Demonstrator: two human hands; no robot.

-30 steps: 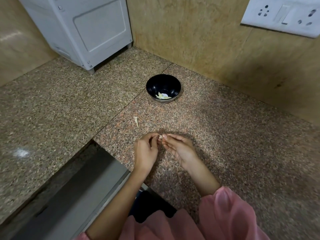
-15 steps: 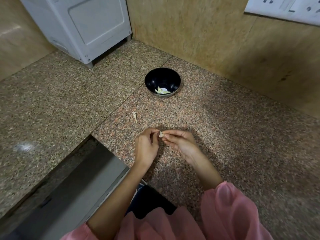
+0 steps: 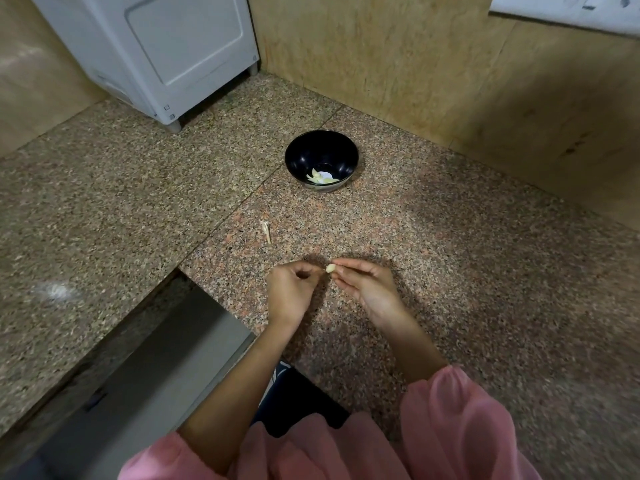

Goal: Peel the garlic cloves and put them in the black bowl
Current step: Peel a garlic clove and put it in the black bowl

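Note:
A small pale garlic clove (image 3: 330, 268) is pinched between the thumb and fingers of my right hand (image 3: 367, 287), low over the granite counter. My left hand (image 3: 292, 292) is just to its left, fingers curled, its fingertips pinching at the clove's left end where a thin bit of skin shows. The black bowl (image 3: 298, 157) stands farther back on the counter, with a few pale peeled cloves (image 3: 320, 177) lying in its bottom.
A dry garlic stem piece (image 3: 266, 232) lies on the counter between my hands and the bowl. A white appliance (image 3: 166, 53) stands at the back left. Tiled walls close the corner behind the bowl. The counter edge drops off at the lower left.
My hands have drawn slightly apart, so more of the clove shows at my right fingertips. The camera has tilted down a little; the bowl has not moved.

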